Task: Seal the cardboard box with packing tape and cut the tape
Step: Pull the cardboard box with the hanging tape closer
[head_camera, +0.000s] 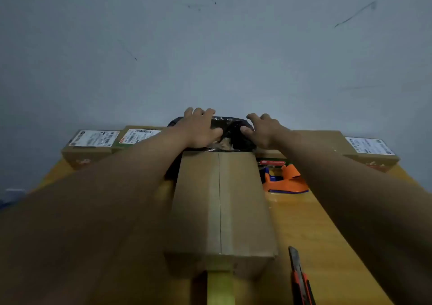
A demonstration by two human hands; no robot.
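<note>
Both hands (230, 129) press black plastic (233, 131) beyond the closed (taped) box (219, 206).

box (222, 202) far end behind hands, knife (300, 279) cut off below, labels (94, 138) unreadable

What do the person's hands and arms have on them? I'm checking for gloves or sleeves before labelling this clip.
Nothing is worn. The left hand and the right hand are bare, with no gloves, rings or watch visible. Both forearms are bare as far as the frame shows, with no sleeve edge in view.
</note>
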